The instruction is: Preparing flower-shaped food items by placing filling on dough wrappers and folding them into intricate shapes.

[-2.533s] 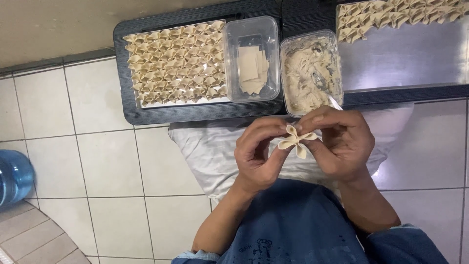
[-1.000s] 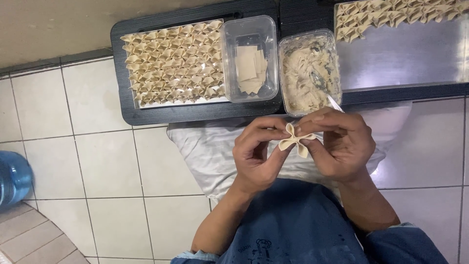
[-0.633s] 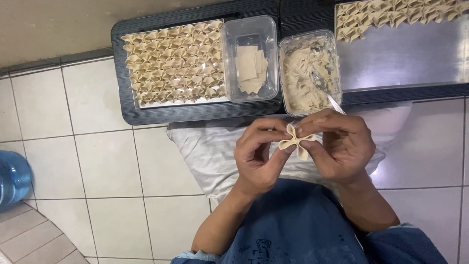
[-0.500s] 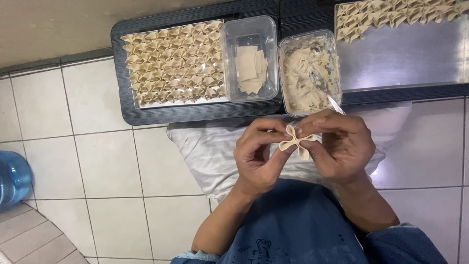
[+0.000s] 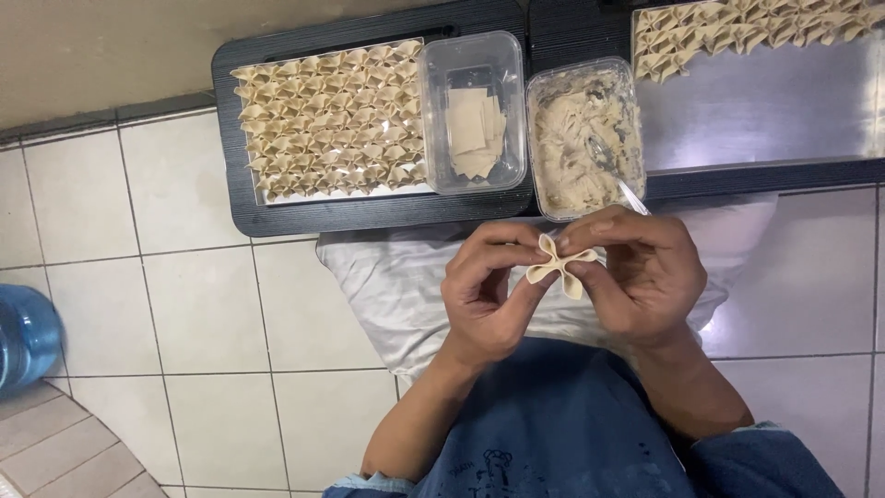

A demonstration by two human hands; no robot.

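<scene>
Both hands pinch one pale folded dumpling between thumbs and fingertips, above my lap. My left hand grips its left side, and my right hand holds its right side. Ahead on the floor a black tray carries several rows of folded dumplings. Beside them stands a clear tub of square wrappers. Another clear tub holds filling with a spoon in it.
A second black tray with a metal sheet at the right has more dumplings along its far edge. A white cushion lies under my hands. A blue water bottle stands at the left on the tiled floor.
The hands stay in the same place, working the dumpling's folds with small finger movements. Nothing else has moved.
</scene>
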